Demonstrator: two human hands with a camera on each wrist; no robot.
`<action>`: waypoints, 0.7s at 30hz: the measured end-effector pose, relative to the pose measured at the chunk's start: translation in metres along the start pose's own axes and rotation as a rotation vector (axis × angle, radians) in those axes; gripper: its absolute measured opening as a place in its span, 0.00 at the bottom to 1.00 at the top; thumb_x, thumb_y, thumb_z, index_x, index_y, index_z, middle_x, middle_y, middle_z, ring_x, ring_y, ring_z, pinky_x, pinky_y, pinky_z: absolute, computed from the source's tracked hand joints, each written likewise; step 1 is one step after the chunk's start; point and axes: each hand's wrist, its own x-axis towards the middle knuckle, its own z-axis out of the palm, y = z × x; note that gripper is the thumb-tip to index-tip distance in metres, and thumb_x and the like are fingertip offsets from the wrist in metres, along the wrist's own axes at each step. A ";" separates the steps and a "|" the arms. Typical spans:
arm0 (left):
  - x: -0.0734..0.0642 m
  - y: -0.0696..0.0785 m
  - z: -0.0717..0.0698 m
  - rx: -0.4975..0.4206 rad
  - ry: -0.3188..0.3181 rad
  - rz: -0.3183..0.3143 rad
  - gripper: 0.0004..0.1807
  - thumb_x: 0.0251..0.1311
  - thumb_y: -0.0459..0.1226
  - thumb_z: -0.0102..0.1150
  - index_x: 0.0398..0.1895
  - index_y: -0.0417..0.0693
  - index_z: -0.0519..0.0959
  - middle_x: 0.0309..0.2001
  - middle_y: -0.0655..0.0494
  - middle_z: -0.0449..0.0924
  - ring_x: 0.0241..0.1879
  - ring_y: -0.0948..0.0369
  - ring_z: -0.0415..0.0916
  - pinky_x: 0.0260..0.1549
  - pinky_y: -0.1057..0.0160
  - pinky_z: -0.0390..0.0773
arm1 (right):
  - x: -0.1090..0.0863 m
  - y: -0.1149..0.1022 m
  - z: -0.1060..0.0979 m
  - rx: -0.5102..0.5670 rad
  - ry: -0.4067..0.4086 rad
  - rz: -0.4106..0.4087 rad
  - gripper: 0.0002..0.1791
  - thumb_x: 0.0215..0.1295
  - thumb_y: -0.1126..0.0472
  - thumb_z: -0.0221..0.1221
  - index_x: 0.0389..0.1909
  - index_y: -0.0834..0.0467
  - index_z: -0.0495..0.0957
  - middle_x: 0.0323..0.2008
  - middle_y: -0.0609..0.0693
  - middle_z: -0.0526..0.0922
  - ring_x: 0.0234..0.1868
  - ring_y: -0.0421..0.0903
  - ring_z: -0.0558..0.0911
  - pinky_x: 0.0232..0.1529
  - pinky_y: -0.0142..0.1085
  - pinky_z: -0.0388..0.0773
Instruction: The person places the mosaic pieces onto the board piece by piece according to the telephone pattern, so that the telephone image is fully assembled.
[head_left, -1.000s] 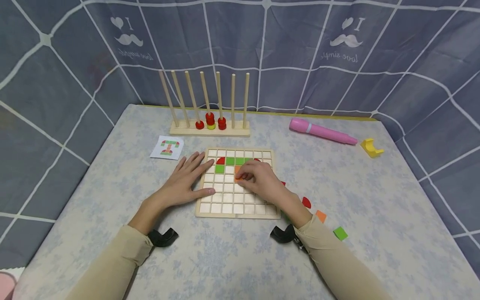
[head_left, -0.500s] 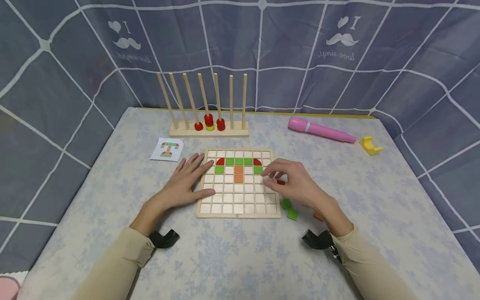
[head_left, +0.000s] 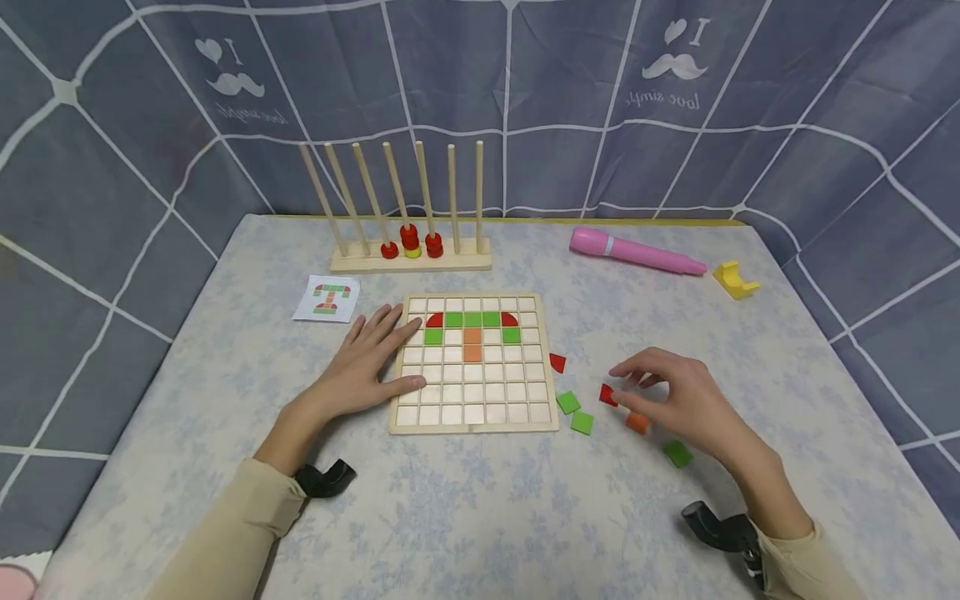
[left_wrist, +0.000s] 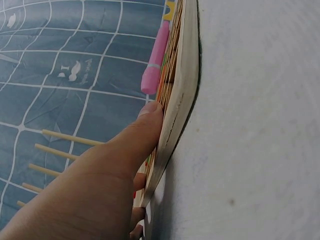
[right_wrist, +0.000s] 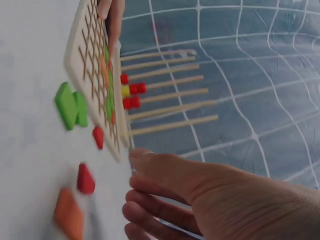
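A wooden grid board (head_left: 495, 419) lies mid-table, with red quarter-round, green square and orange square tiles set in its upper cells. Two orange tiles (head_left: 472, 344) stand in one column under the green row. My left hand (head_left: 362, 362) rests spread on the board's left edge, thumb (left_wrist: 145, 125) along the frame in the left wrist view. To the right of the board my right hand (head_left: 686, 408) hovers over loose tiles, its fingers loosely bent with nothing between them. Nearest to it are a red tile (head_left: 608, 395), an orange tile (head_left: 637, 422) and a green tile (head_left: 677, 453).
By the board's right side lie another red tile (head_left: 557, 362) and two green tiles (head_left: 575, 412). Behind stand a peg rack (head_left: 450, 260) with red and yellow beads, a pattern card (head_left: 327, 299), a pink stick (head_left: 645, 253) and a yellow holder (head_left: 735, 282).
My right hand has let go of an orange tile on the board and moved right to the loose tiles. My left hand has stayed on the board's edge.
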 end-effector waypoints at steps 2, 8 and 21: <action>0.000 0.000 -0.001 0.003 0.004 0.003 0.51 0.66 0.61 0.65 0.86 0.55 0.55 0.87 0.46 0.41 0.86 0.44 0.34 0.82 0.38 0.32 | -0.010 0.003 -0.002 -0.011 -0.005 0.022 0.15 0.59 0.62 0.78 0.47 0.50 0.89 0.42 0.41 0.89 0.39 0.40 0.85 0.43 0.39 0.88; -0.002 0.001 -0.001 0.000 0.000 0.000 0.51 0.66 0.61 0.65 0.86 0.55 0.55 0.87 0.46 0.41 0.86 0.45 0.34 0.82 0.37 0.32 | -0.034 0.011 0.003 -0.015 -0.014 0.050 0.16 0.56 0.57 0.80 0.45 0.47 0.89 0.40 0.37 0.87 0.37 0.35 0.84 0.41 0.33 0.86; -0.002 0.004 -0.003 0.000 0.002 -0.001 0.51 0.67 0.60 0.65 0.86 0.55 0.55 0.87 0.44 0.42 0.86 0.44 0.35 0.82 0.37 0.32 | -0.034 0.014 0.010 -0.032 0.008 -0.016 0.20 0.51 0.66 0.80 0.42 0.45 0.88 0.38 0.34 0.85 0.35 0.33 0.81 0.38 0.30 0.81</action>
